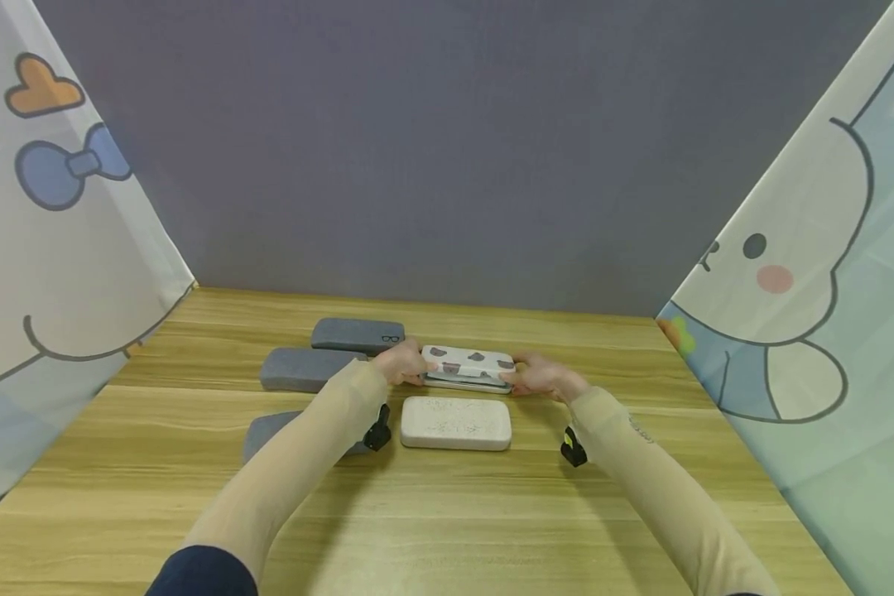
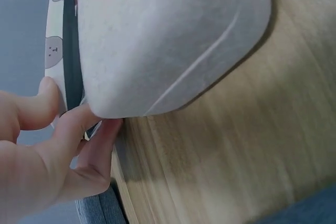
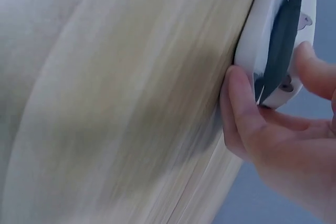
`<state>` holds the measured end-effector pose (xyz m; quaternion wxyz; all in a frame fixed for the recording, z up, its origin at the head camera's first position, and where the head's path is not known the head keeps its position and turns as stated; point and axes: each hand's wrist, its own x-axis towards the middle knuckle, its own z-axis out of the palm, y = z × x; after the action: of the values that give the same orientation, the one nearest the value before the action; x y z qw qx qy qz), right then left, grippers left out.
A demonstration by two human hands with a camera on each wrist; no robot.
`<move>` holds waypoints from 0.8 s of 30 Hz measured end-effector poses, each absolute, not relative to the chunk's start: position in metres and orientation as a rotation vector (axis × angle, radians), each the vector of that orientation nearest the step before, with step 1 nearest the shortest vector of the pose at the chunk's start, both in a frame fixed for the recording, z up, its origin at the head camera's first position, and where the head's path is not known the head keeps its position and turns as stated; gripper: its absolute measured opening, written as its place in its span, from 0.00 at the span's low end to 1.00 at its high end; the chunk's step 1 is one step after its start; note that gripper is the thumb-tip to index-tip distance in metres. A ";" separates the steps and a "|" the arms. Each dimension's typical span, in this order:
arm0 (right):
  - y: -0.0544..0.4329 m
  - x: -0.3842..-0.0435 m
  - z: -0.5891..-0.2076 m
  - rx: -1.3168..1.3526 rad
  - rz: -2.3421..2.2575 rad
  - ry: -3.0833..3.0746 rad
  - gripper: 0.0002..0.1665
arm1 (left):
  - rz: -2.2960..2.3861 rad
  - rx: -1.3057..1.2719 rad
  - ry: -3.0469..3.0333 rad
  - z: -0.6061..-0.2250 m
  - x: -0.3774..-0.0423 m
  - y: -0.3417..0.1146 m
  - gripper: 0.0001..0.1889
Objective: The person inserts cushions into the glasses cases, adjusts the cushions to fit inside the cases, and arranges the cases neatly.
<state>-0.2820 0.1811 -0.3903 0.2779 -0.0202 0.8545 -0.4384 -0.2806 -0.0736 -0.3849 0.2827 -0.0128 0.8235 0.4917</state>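
Observation:
A white glasses case [image 1: 468, 358] with grey-brown bear faces lies toward the back of the table, its lid slightly raised along the near side. The left hand [image 1: 401, 362] grips its left end, thumb on the lid and fingers below. At the right end, the right hand [image 1: 542, 377] holds the case the same way. The right wrist view shows the dark lining [image 3: 283, 43] in the gap between lid and base; what lies inside is hidden. Just in front of this case sits a closed cream glasses case [image 1: 456, 424] with a faint pattern.
Several grey-blue cases lie at the left: a back one [image 1: 353, 333] with a small glasses mark, a middle one [image 1: 298, 369], and a front one [image 1: 262, 429] partly behind the left forearm. A grey wall [image 1: 432, 165] stands behind the wooden table [image 1: 462, 513]; printed cloths hang at both sides.

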 end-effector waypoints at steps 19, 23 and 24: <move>0.166 -0.269 -0.390 -0.086 -0.974 2.555 0.33 | 1.038 -0.069 2.501 -0.383 -0.280 -0.063 0.16; 0.165 -0.270 -0.388 -0.059 -0.979 2.547 0.34 | 1.065 -0.054 2.530 -0.384 -0.278 -0.065 0.21; 0.165 -0.270 -0.387 -0.058 -0.977 2.549 0.34 | 1.067 -0.045 2.542 -0.384 -0.278 -0.065 0.22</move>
<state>-0.2704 0.1653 -0.3875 0.2044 -0.0209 0.9139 -0.3502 -0.2776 -0.0653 -0.3845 0.1911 -0.0161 0.9049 0.3800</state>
